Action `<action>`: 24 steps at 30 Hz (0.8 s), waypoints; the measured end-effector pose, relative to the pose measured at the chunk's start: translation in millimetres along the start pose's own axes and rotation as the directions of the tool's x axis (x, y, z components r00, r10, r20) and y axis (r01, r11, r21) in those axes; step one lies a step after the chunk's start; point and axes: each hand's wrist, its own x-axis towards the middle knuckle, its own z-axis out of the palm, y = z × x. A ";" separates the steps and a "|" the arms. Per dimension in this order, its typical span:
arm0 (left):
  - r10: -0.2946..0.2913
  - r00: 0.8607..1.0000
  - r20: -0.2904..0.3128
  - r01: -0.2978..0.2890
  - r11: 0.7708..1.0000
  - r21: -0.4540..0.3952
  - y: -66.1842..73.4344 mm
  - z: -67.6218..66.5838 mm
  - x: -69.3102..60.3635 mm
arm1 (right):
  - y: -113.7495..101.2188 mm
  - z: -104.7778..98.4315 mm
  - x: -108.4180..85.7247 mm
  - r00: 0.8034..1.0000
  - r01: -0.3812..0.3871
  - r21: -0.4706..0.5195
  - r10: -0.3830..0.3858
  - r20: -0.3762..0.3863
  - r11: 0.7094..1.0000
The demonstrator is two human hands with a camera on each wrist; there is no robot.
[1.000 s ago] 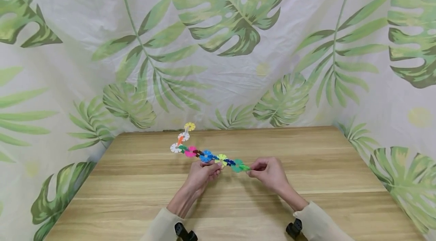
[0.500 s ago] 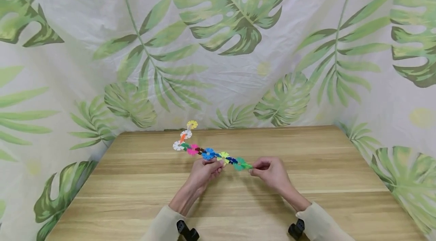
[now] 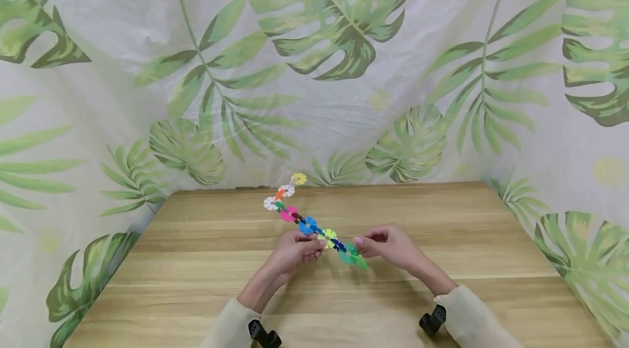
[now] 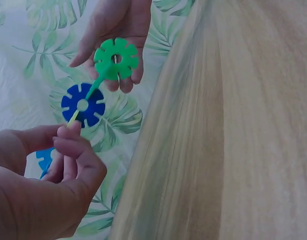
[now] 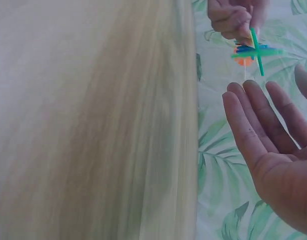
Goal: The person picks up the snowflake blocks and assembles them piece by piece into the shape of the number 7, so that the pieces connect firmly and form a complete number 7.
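Note:
A chain of slotted plastic snowflake discs [image 3: 308, 225] is held up above the table, slanting from far left to near right. My left hand [image 3: 292, 254] pinches the yellow-green disc [image 3: 328, 234] between thumb and fingers. Beyond that grip, toward the right, come a dark blue disc [image 4: 96, 107] and a teal-green disc [image 3: 346, 255], with a bright green one [image 3: 362, 264] at the tip. My right hand [image 3: 393, 249] is beside this green end; in the right wrist view its fingers [image 5: 243, 122] are extended and apart from the chain.
A wood-grain table [image 3: 206, 304] lies under both hands. Leaf-printed cloth [image 3: 324, 135] hangs behind it and at the sides. Black wrist cameras [image 3: 432, 320] sit at both sleeves.
My right hand has let go of the chain's green end. The chain has turned: its green end dropped nearer me, and its far end swung right and slightly up.

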 end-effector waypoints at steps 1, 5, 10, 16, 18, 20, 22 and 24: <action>-0.010 1.000 0.028 0.010 1.000 0.014 0.1 -0.6 -1.0 | -0.4 0.2 2.0 1.000 -0.002 0.014 0.002 0.007 1.000; -0.038 0.988 0.151 0.031 0.998 0.054 -3.1 -1.4 -3.3 | 0.7 3.1 9.5 1.000 -0.019 0.077 0.017 0.021 0.997; -0.069 0.959 0.277 0.044 0.994 0.095 -9.1 1.7 -3.8 | 5.1 11.1 17.6 0.999 -0.049 0.166 0.045 0.031 0.985; -0.094 0.894 0.437 0.047 0.992 0.116 -10.6 5.2 -5.7 | 10.6 23.9 23.9 0.993 -0.109 0.293 0.092 0.072 0.950; -0.089 0.868 0.489 0.038 0.993 0.113 -11.2 7.4 -5.6 | 12.3 26.6 24.8 0.991 -0.128 0.343 0.103 0.091 0.931; -0.086 0.847 0.525 0.030 0.993 0.114 -11.8 10.1 -5.2 | 13.1 28.9 24.9 0.988 -0.144 0.393 0.106 0.117 0.908; -0.083 0.833 0.547 0.024 0.993 0.114 -11.9 13.0 -5.0 | 13.4 30.4 24.9 0.984 -0.156 0.427 0.104 0.143 0.891; -0.090 0.822 0.562 0.029 0.993 0.117 -10.9 15.6 -4.9 | 13.3 31.6 24.8 0.982 -0.165 0.453 0.102 0.160 0.876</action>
